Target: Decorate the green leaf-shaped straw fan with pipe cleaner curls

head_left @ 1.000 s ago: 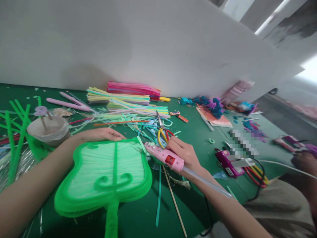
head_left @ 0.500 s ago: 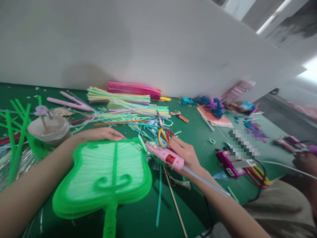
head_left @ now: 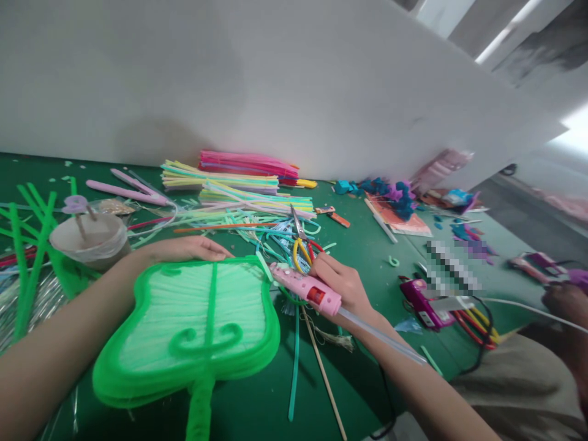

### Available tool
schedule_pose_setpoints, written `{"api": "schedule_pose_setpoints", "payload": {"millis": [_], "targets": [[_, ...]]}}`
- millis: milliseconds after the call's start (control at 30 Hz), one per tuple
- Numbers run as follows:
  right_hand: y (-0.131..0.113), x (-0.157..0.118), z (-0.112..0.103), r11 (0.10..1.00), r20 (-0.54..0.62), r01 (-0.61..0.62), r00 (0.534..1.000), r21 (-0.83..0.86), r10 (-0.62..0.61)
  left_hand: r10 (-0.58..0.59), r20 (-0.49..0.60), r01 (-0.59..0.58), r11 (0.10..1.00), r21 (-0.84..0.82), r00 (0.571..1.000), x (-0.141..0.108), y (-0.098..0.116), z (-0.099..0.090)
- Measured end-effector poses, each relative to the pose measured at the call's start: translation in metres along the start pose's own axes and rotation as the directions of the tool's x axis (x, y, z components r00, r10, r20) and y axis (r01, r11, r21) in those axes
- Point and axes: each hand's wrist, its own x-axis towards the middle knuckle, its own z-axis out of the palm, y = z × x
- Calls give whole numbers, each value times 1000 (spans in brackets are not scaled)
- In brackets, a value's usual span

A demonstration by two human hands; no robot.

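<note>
A bright green fan (head_left: pixel 195 312) of fuzzy pipe cleaners, with a pale panel, a centre rib and two curls, faces me with its handle pointing down. My left hand (head_left: pixel 202 250) grips it at the far edge, the thumb side hidden behind it. A pink glue gun (head_left: pixel 303 288) with a clear glue stick (head_left: pixel 381 335) in its back end is held in my right hand (head_left: pixel 337 278). Its nozzle is at the fan's upper right corner, beside a short pale green strip (head_left: pixel 264 266) there. Whether the tip touches the fan I cannot tell.
Bundles of coloured pipe cleaners (head_left: pixel 248 165) lie against the wall. Scissors (head_left: pixel 301 236) rest beyond my right hand. A cup (head_left: pixel 92 242) and a pink flat iron (head_left: pixel 126 193) stand left. At the right sits another person's hand (head_left: pixel 563 303) near a purple device (head_left: pixel 427 304).
The lower part of the fan and its handle have shifted slightly left and down. My right hand and the glue gun stay almost where they were.
</note>
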Motion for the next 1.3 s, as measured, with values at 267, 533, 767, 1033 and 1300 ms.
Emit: {"api": "schedule_pose_setpoints", "payload": {"millis": [267, 533, 767, 1033, 1300], "targets": [[-2, -1, -3, 999, 12, 10, 1000, 50, -11, 8, 24, -7, 1000, -21, 1000, 1, -2, -1], [2, -2, 2, 965, -64, 1, 998, 261, 17, 11, 34, -11, 1000, 3, 999, 2, -2, -3], [3, -3, 4, 970, -50, -6, 999, 244, 18, 31, 33, -30, 999, -22, 999, 1, -4, -4], [3, -4, 5, 975, -25, -14, 999, 222, 20, 35, 29, -34, 999, -19, 999, 1, -2, -2], [4, -5, 9, 981, -6, -44, 999, 189, 46, 35, 44, -34, 999, -30, 998, 2, -5, -4]]}}
